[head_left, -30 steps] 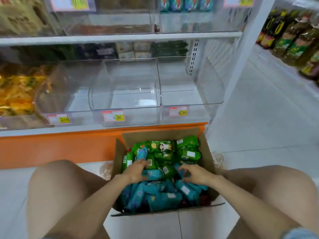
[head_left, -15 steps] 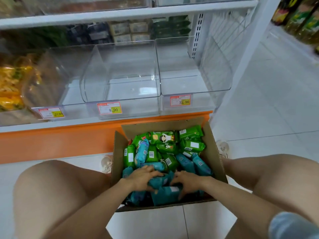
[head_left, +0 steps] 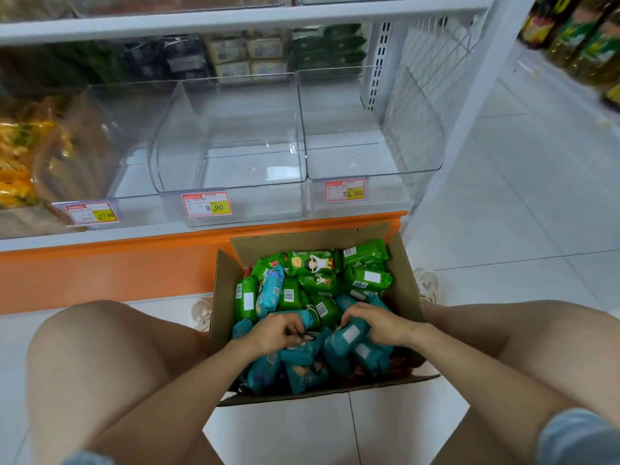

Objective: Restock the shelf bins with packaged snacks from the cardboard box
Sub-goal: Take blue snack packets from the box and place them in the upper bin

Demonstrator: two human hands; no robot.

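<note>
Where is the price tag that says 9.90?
In the head view, the 9.90 price tag sits left of centre on the front of the middle clear bin, just above the orange shelf base.

Open-topped cardboard box, far flap raised just before the orange base. Filled near the rim with green packets and teal packets, tightly heaped. Hemmed in by left knee and right knee. Beyond and above: middle bin and right bin, clear inside, open upward, front lips low, parted by transparent walls, roofed by the upper shelf board.
</note>
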